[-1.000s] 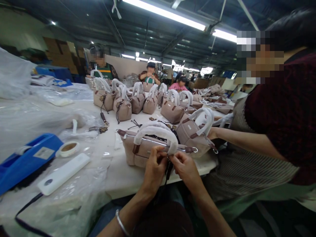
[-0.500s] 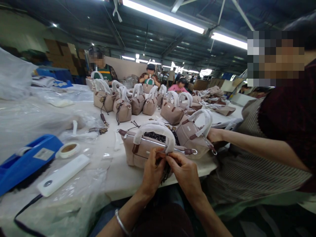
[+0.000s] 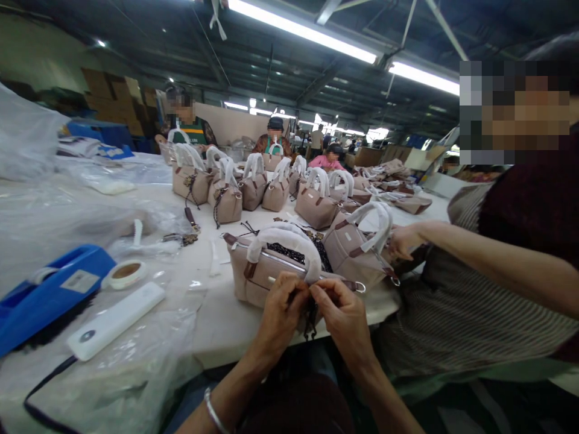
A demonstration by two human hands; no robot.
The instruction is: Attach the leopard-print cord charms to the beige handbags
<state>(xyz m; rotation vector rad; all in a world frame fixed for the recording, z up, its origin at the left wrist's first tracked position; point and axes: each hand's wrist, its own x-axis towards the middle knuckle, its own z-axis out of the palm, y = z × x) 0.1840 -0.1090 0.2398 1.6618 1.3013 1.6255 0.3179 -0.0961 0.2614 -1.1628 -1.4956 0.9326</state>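
A beige handbag with a silver zipper and white-wrapped handles stands at the table's front edge. At the foot of its near handle, my left hand and my right hand pinch close together, fingertips almost touching. Dark braided cord hangs down between them, its ends loose below. Both hands seem closed on this cord, though the exact pinch point is hidden by the fingers. Black cord also shows behind the handle, on the bag's far side.
A second handbag sits close at the right, a co-worker's hand beside it. Several wrapped-handle bags line the table behind. At the left lie a blue tape dispenser, a tape roll, a white corded device and clear plastic.
My hands stay at the handle's foot and have shifted slightly; more of the dangling cord ends shows beneath them. The co-worker's hand has drawn back a little from the second bag.
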